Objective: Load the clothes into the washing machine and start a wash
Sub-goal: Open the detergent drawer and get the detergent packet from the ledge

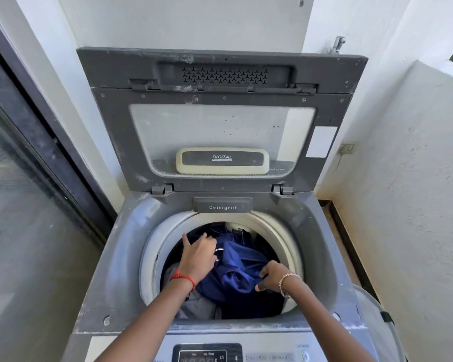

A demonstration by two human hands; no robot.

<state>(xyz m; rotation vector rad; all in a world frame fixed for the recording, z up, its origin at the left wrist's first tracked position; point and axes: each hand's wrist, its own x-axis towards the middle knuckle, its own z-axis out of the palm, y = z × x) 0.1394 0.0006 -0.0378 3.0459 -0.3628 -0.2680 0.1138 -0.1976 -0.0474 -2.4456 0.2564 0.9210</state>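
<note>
A grey top-loading washing machine (pixel 120 257) stands in front of me with its lid (pixel 220 121) raised upright. Inside the drum lie a blue garment (pixel 239 267), a grey garment (pixel 196 307) at the lower left and dark clothes at the back. My left hand (pixel 200 254) rests on top of the blue garment at its left side, index finger stretched out. My right hand (pixel 271 278) pinches the blue garment at its right edge, fingers closed on the cloth. Both hands are inside the drum's opening.
A drawer marked Detergent (pixel 222 206) sits at the drum's back rim. The control panel with a display (pixel 207 354) runs along the machine's front edge. A glass sliding door (pixel 24 205) is on the left, white walls behind and right, and a basket's rim (pixel 377 322) at the lower right.
</note>
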